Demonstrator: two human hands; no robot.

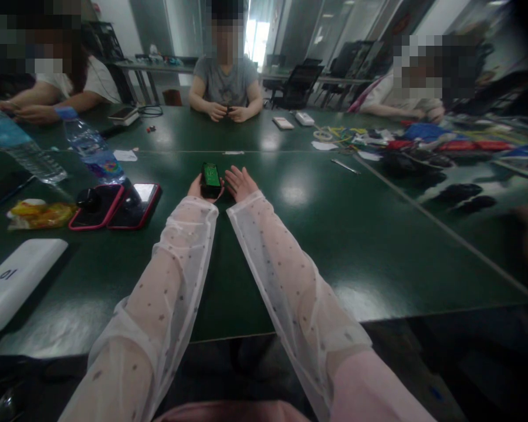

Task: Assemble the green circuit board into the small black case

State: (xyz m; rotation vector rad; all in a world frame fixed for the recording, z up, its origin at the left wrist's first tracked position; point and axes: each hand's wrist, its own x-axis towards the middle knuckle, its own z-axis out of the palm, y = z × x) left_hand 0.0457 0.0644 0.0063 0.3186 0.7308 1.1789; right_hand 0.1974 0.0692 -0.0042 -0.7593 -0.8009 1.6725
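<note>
My left hand (196,189) is closed around a small black device with a lit green screen (211,176), held just above or on the green table; I cannot tell which. Right beside it, my right hand (242,184) has its fingers stretched out, with nothing in them. Sheer white dotted sleeves cover both forearms. Left of my left hand lie two phones in red-pink cases (134,205), with a small round black object (87,200) on the farther-left one.
Two water bottles (92,149), a yellow packet (41,214) and a white power bank (20,281) are on the left of the table (334,234). A pen-like stick (345,166) and a pile of cables (343,138) lie to the right. Several people sit around.
</note>
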